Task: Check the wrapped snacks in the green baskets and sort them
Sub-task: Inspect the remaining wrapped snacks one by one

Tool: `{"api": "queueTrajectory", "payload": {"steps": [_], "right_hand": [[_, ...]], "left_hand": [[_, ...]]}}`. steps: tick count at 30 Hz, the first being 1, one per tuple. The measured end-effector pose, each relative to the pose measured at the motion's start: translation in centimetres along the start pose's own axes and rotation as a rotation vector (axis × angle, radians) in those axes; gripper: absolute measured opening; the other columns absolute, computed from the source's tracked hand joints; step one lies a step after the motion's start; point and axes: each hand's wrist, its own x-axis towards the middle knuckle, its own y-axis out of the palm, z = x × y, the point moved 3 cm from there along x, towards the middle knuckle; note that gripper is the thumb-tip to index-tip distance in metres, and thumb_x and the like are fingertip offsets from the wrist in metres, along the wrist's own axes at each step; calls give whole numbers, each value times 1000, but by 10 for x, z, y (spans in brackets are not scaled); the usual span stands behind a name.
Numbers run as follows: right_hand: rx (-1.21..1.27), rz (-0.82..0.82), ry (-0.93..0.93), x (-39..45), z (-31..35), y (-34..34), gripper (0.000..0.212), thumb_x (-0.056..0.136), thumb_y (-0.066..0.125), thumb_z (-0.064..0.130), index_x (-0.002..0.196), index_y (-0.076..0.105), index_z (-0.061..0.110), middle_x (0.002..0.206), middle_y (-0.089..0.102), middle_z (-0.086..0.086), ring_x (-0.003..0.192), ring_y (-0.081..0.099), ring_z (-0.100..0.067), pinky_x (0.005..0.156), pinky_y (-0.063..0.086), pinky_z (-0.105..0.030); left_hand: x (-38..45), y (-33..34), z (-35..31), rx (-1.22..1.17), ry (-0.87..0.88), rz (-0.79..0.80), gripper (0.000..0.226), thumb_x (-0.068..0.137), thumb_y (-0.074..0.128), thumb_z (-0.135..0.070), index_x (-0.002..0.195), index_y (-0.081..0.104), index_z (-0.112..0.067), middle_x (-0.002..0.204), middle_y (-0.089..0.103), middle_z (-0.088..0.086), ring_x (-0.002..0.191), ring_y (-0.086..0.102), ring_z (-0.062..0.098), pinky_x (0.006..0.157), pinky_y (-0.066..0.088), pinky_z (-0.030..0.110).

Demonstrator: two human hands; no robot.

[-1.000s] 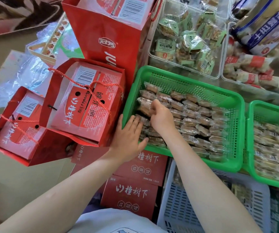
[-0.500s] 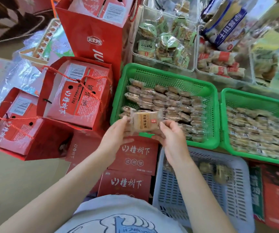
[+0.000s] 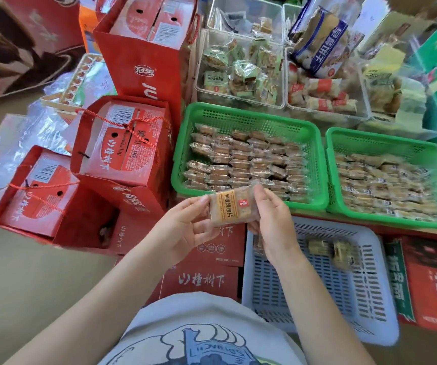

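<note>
Green baskets (image 3: pixel 249 114) w/ wrapped snacks; both hands (image 3: pixel 183 230) pinch one snack pkt (image 3: pixel 232 206).

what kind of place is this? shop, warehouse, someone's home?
Probably a small snack shop's stock or packing corner, though a home floor can't be ruled out. Green baskets full of individually wrapped snacks, clear bins of other packaged snacks, and red gift bags holding barcoded boxes all sit at floor level.

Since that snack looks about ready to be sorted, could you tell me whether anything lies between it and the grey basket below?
Nothing visible does. The wrapped snack is held between the left hand and right hand just above the grey basket, whose open top holds only a few packets further right.
</note>
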Motion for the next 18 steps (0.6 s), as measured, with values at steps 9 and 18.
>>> {"api": "queueTrajectory", "payload": {"steps": [9,18], "right_hand": [[255,-4,303,-12,-9,-12,32,104,50,31,88,65,8,52,49,2,39,31,-10,39,21,-24],[74,18,-37,-19,-1,-16,35,106,46,29,84,62,7,60,61,5,47,52,-4,42,36,-16]], "left_hand": [[-13,1,4,131,-22,-31,40,81,70,-23,113,63,0,97,73,14,76,72,18,64,60,27],[-19,4,2,269,63,-87,10,99,59,-12,100,58,-1,79,72,7,67,70,14,62,59,24]]}}
